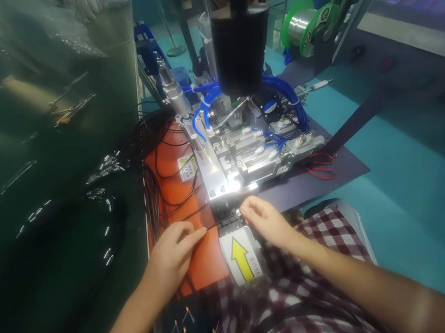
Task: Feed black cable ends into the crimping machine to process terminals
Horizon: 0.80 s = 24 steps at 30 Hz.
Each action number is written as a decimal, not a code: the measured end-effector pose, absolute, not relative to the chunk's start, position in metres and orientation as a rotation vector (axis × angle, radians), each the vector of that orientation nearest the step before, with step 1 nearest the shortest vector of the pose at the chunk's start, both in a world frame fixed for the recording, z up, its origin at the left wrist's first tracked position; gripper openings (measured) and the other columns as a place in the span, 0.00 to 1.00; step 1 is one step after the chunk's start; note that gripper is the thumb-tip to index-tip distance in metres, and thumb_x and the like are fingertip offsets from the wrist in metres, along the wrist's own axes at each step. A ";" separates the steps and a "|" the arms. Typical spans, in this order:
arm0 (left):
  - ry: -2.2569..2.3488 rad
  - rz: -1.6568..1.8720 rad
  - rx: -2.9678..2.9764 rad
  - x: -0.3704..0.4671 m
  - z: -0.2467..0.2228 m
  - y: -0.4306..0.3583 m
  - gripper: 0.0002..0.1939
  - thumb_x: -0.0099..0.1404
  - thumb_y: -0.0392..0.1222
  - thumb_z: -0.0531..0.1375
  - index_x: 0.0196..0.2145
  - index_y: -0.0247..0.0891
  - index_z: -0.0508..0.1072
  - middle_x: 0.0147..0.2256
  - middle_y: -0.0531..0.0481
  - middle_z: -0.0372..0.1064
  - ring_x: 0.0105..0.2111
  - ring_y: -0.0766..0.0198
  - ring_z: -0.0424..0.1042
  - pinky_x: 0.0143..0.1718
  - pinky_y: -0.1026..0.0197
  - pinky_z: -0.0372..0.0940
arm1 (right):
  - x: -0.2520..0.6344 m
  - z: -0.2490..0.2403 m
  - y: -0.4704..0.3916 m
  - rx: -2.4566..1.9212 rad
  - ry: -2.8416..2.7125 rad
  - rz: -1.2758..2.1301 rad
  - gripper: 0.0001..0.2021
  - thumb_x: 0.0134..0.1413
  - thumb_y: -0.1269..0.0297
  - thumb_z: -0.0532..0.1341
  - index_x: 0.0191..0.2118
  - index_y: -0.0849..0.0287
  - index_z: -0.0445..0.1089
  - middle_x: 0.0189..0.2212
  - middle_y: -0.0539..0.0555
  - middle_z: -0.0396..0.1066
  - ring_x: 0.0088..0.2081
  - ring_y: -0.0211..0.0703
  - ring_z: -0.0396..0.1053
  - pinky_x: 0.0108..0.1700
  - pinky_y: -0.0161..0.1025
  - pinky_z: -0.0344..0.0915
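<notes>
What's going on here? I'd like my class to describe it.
A person is handling a thin black cable at the front of a metal machine. The left hand pinches it over an orange board; the right hand is by its end, though its exact grip is too blurred to tell. The hands are just beyond a yellow arrow, and more black cables lie along the board's left side.

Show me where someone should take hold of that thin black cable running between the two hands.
Best pinched, I'd say, where the thin black cable leaves the bare left hand, coming in from the left: it is slim and nearly straight there, while the silver metal machine with blue tubes stands close beyond it.
</notes>
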<state>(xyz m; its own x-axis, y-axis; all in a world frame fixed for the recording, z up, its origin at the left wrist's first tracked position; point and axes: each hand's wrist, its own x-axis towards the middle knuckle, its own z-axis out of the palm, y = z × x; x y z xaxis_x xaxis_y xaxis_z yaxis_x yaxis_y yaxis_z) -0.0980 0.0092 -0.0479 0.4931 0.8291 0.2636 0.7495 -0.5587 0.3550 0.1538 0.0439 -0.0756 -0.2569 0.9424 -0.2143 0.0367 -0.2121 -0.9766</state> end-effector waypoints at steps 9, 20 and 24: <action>1.400 0.678 2.466 -0.092 -0.037 0.011 0.10 0.69 0.34 0.51 0.40 0.38 0.72 0.38 0.47 0.71 0.40 0.63 0.72 0.43 0.61 0.69 | 0.189 -0.079 0.020 -1.359 -1.222 1.552 0.17 0.59 0.49 0.53 0.26 0.57 0.59 0.21 0.45 0.58 0.19 0.33 0.52 0.23 0.34 0.50; 1.390 0.556 2.495 -0.091 -0.035 0.014 0.13 0.70 0.35 0.47 0.40 0.38 0.72 0.38 0.46 0.68 0.36 0.64 0.71 0.37 0.64 0.67 | 0.208 -0.087 -0.004 -1.452 -1.139 1.559 0.24 0.51 0.39 0.57 0.25 0.59 0.62 0.20 0.45 0.59 0.19 0.32 0.52 0.23 0.33 0.51; 1.383 0.553 2.478 -0.089 -0.032 0.014 0.13 0.70 0.35 0.47 0.39 0.38 0.71 0.37 0.48 0.66 0.34 0.66 0.70 0.36 0.66 0.66 | 0.209 -0.091 -0.014 -1.463 -1.135 1.563 0.26 0.49 0.36 0.57 0.24 0.58 0.62 0.20 0.46 0.60 0.19 0.32 0.53 0.23 0.33 0.51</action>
<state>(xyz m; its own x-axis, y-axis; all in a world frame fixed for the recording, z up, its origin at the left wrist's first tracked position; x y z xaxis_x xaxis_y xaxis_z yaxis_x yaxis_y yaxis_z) -0.0891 0.0142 -0.0321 0.4775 0.8545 0.2045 0.7596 -0.5185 0.3927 0.2095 -0.0137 -0.0913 -0.1138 0.9203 -0.3742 0.0715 -0.3681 -0.9270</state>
